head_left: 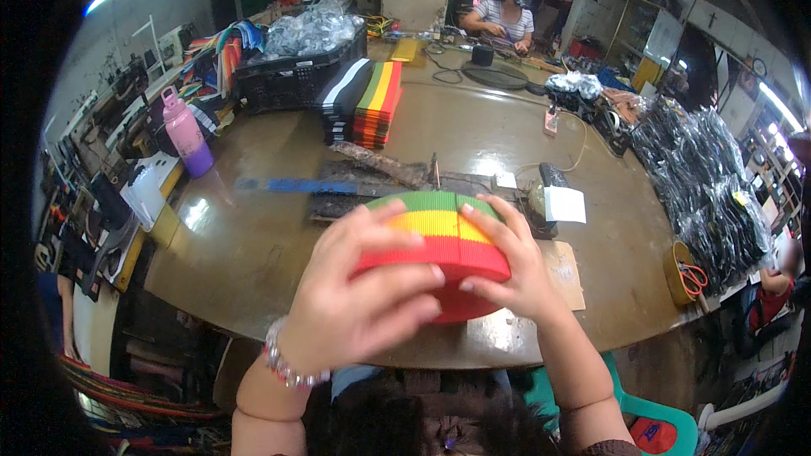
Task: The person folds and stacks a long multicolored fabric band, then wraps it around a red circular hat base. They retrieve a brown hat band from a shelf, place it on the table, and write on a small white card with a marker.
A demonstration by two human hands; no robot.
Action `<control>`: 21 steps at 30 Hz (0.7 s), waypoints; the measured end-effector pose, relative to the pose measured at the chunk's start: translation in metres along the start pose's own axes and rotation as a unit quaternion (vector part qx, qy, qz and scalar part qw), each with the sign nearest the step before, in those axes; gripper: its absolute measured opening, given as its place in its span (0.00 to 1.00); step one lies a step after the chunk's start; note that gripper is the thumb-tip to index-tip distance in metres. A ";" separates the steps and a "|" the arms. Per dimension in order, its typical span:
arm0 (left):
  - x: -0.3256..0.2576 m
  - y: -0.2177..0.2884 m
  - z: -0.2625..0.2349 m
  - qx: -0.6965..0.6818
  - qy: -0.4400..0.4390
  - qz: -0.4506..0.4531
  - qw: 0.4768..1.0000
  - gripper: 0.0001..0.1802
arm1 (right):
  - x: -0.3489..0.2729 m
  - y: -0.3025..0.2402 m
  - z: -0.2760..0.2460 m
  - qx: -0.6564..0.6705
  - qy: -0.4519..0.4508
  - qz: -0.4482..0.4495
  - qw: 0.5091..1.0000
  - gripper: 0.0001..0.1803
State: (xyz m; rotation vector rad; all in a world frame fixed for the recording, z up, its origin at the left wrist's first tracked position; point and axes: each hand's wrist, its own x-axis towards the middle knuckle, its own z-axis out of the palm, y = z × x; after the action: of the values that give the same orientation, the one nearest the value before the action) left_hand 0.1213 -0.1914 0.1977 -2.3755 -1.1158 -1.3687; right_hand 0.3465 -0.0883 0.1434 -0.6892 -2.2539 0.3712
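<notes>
A thick roll of ribbed webbing (427, 245), striped green, yellow and red, is between my hands above the near part of the table. My right hand (511, 257) grips its right side, thumb and fingers pressed on the stripes. Around the left side curls my left hand (359, 274), slightly blurred, its fingers lying across the red stripe and hiding that end. A dark line crosses the stripes near my right fingers. Just beyond the roll lies a dark bench fixture (380, 173) with a thin upright pin.
Stacks of cut striped strips (378, 101) and black-and-white strips (346, 93) stand farther back, beside a black crate (296, 76) of plastic bags. A pink-purple bottle (187, 133) stands left. At right are bagged goods (705, 177) and orange-handled scissors (693, 279). A person (504, 21) sits opposite.
</notes>
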 end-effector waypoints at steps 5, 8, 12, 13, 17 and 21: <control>-0.024 0.100 -0.058 -0.162 0.056 0.160 0.972 0.14 | -0.005 -0.004 0.001 -0.009 0.005 0.008 1.000 0.43; -0.029 0.130 -0.070 -0.140 0.093 0.178 0.970 0.15 | -0.007 -0.008 0.003 -0.007 0.006 0.012 1.000 0.42; -0.020 0.105 -0.060 -0.024 0.064 0.108 0.992 0.20 | -0.010 -0.010 0.007 -0.003 0.025 0.040 0.999 0.42; -0.014 0.084 -0.052 0.008 0.066 0.055 0.996 0.23 | -0.011 -0.010 0.005 0.017 0.008 0.038 0.999 0.42; 0.003 0.004 -0.022 -0.056 -0.057 -0.051 0.995 0.42 | -0.009 -0.010 0.007 -0.031 0.027 0.012 0.999 0.43; 0.009 -0.044 0.008 -0.082 -0.126 -0.061 0.987 0.50 | -0.006 -0.007 0.007 -0.032 0.038 -0.010 0.999 0.41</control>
State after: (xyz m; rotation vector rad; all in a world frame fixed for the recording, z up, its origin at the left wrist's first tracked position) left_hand 0.0998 -0.1520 0.1916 -2.7007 -1.2775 -1.2674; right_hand 0.3424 -0.0980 0.1388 -0.7003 -2.2071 0.2599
